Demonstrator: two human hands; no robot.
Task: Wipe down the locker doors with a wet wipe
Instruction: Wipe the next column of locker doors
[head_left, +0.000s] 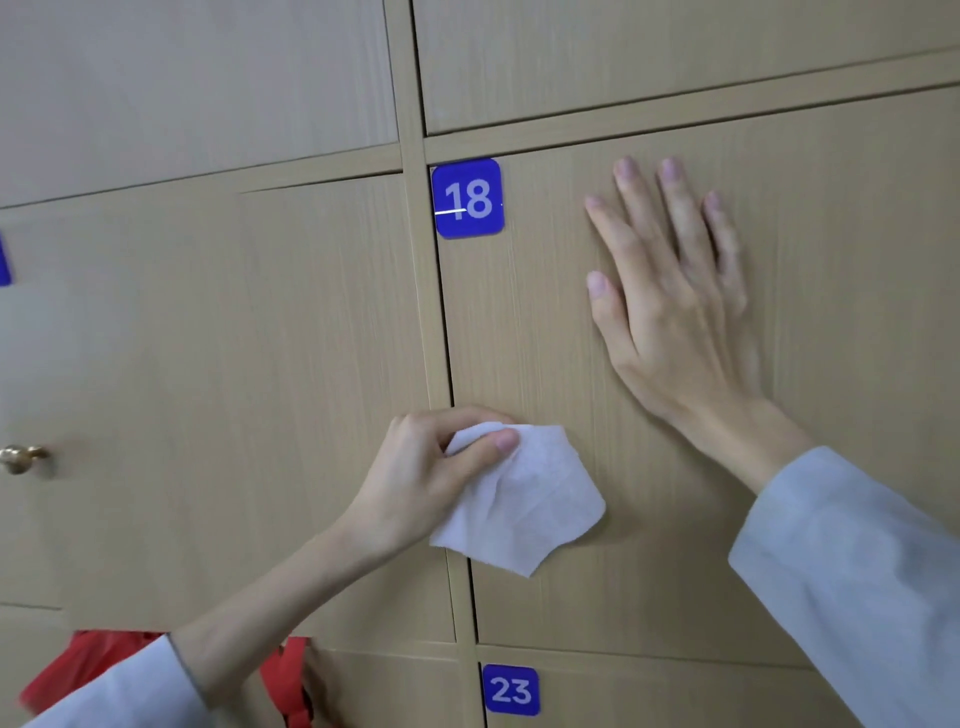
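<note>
At the far left edge sits a bit of a blue tag (4, 262), cut off by the frame. Below it a small gold knob (21, 458) sticks out of the left locker door (218, 364). Down in the bottom left corner hangs something red (288, 675), partly hidden behind a pale grey sleeve (119, 691).

The left hand (436, 478) comes up from that sleeve. Its thumb and fingers are curled and pinch the white wet wipe (524, 509) — the wipe hangs down from the pinch and lies against the lower left part of the door marked 18, right by the gap between the two doors.

The blue tag with 18 (467, 198) is stuck in the top left corner of that door (841, 260). Below it, on the next door down, is a blue tag with 23 (510, 690).

The right hand (670, 301) lies flat on the 18 door — fingers straight and spread a little, pointing up. It holds nothing. Its sleeve (852, 582) is pale grey too.
</note>
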